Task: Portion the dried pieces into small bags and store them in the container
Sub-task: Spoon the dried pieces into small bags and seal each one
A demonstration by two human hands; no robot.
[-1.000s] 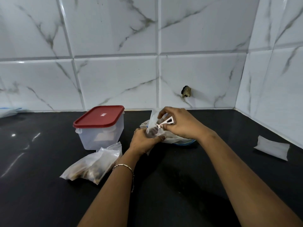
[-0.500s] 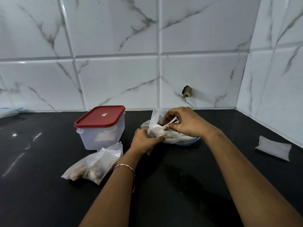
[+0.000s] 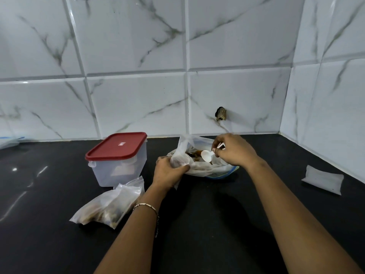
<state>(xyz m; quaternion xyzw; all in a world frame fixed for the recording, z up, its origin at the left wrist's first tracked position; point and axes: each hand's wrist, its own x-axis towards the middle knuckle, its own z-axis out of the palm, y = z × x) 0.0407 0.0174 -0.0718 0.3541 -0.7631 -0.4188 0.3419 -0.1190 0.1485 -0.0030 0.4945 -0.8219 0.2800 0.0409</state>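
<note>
Mid-frame, a small bag (image 3: pixel 180 155) is gripped by the left hand (image 3: pixel 167 171) while a scoop (image 3: pixel 207 155) is pinched by the right hand (image 3: pixel 233 153). Scooping seems underway; next, pieces must be tipped in.

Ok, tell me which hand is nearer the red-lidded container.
Left. The left hand grips a small bag just right of the red-lidded container, a short gap away. The right hand pinches a white spoon farther right, over the big bag.
</note>
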